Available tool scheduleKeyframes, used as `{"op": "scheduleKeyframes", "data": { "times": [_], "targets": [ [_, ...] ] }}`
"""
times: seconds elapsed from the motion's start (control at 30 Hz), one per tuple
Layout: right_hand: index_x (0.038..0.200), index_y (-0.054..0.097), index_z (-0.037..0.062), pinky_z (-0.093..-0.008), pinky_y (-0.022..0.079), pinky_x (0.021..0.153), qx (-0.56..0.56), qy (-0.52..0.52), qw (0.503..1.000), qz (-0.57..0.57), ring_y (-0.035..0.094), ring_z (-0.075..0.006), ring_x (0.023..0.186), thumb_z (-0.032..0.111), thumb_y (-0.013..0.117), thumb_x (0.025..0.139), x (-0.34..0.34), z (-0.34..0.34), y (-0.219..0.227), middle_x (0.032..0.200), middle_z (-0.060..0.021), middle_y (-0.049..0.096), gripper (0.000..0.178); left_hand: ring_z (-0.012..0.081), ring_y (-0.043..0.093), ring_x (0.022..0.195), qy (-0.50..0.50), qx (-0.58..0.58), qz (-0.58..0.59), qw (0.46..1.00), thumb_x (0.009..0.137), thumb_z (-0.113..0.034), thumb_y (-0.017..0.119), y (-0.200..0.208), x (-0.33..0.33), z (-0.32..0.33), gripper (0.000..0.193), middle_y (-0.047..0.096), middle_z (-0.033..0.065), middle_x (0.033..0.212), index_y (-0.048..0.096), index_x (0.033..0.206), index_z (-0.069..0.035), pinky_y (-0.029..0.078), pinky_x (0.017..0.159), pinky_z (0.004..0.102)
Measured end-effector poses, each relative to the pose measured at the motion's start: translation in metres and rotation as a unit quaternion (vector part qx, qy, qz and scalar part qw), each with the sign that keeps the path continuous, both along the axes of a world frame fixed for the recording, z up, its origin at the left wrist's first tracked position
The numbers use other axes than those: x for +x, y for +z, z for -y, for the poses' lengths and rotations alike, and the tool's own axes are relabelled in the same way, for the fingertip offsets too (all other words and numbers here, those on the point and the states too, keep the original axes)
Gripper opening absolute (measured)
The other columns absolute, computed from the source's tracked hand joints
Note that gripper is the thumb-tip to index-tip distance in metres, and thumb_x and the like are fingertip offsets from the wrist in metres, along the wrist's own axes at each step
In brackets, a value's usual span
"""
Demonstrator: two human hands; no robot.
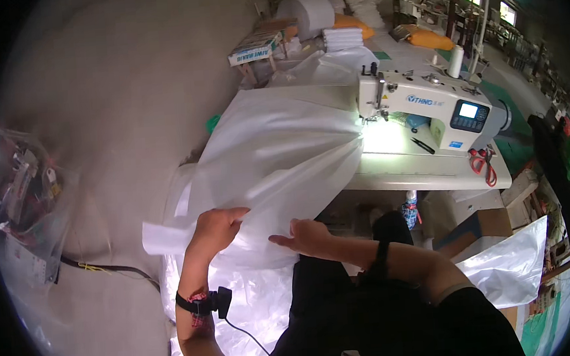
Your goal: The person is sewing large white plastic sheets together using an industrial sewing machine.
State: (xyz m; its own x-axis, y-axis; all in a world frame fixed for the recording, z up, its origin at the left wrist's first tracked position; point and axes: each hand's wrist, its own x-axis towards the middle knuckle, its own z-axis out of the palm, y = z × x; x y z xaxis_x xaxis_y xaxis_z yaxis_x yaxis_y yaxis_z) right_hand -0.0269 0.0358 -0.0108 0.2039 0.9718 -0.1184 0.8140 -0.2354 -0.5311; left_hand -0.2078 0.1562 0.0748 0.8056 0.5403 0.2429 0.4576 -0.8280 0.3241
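A large white sheet of thin, smooth material runs from under the sewing machine toward me, with creases fanning out from the needle area. My left hand is closed on the near part of this sheet, and a folded flap sticks out to its left. At the sheet's near right edge, my right hand has its fingers curled around the material, thumb pointing left. Below both hands the white material hangs down beside my legs. The machine's lamp lights the bed around the needle.
Black tweezers and red-handled scissors lie on the machine table. A white thread cone stands behind the machine. Folded white stacks and a large white roll are farther back. A cardboard box sits below right.
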Motion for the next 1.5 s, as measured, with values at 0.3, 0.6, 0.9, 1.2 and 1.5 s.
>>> {"op": "scheduleKeyframes", "data": {
  "times": [0.3,0.6,0.9,1.2,1.5],
  "targets": [
    [0.076,0.061,0.0001,-0.0344,0.045,0.049,-0.069,0.042,0.838,-0.540,0.056,-0.0203,0.053,0.028,0.051,0.087,-0.009,-0.002,-0.061,0.062,-0.0094,0.057,0.031,0.0309,0.063,0.083,-0.043,0.005,-0.038,0.998,0.077,-0.007,0.059,0.003,0.007,0.028,0.032,0.066,0.0146,0.089,0.065,0.108,-0.015,0.050,0.074,0.0358],
    [0.098,0.060,0.0008,-0.0274,0.046,0.065,0.026,0.117,0.843,-0.524,0.055,-0.0145,0.068,0.028,0.054,0.088,0.038,0.123,-0.026,0.078,-0.0064,0.060,0.030,0.0237,0.064,0.085,-0.124,-0.342,-0.127,0.923,0.081,-0.017,0.064,-0.025,0.039,0.113,0.037,0.066,0.0164,0.095,0.058,0.116,-0.006,0.049,0.077,0.0327],
    [0.114,0.056,0.0048,-0.0333,0.047,0.080,-0.086,-0.113,0.800,-0.582,0.058,-0.0183,0.092,0.033,0.056,0.088,0.068,0.167,-0.035,0.099,-0.0096,0.062,0.039,0.0267,0.061,0.087,-0.138,-0.364,-0.149,0.909,0.081,-0.025,0.062,-0.074,0.058,0.156,0.034,0.062,0.0163,0.093,0.057,0.108,-0.005,0.047,0.077,0.0346],
    [0.094,0.065,-0.0003,-0.0324,0.047,0.073,-0.105,0.167,0.908,-0.369,0.059,-0.0166,0.077,0.032,0.057,0.088,0.066,0.176,-0.039,0.085,-0.0094,0.064,0.035,0.0240,0.055,0.082,-0.335,-0.201,-0.063,0.918,0.077,-0.019,0.062,-0.077,0.091,0.157,0.018,0.054,0.0121,0.085,0.056,0.083,-0.003,0.044,0.073,0.0336],
    [0.083,0.064,0.0001,-0.0329,0.046,0.066,-0.091,0.257,0.895,-0.354,0.058,-0.0169,0.071,0.030,0.055,0.089,0.071,0.166,-0.081,0.077,-0.0091,0.062,0.032,0.0198,0.061,0.065,0.045,-0.467,-0.056,0.881,0.083,-0.025,0.058,-0.103,0.158,0.168,0.026,0.059,0.0159,0.073,0.054,0.086,0.000,0.046,0.056,0.0312]
  ]
}}
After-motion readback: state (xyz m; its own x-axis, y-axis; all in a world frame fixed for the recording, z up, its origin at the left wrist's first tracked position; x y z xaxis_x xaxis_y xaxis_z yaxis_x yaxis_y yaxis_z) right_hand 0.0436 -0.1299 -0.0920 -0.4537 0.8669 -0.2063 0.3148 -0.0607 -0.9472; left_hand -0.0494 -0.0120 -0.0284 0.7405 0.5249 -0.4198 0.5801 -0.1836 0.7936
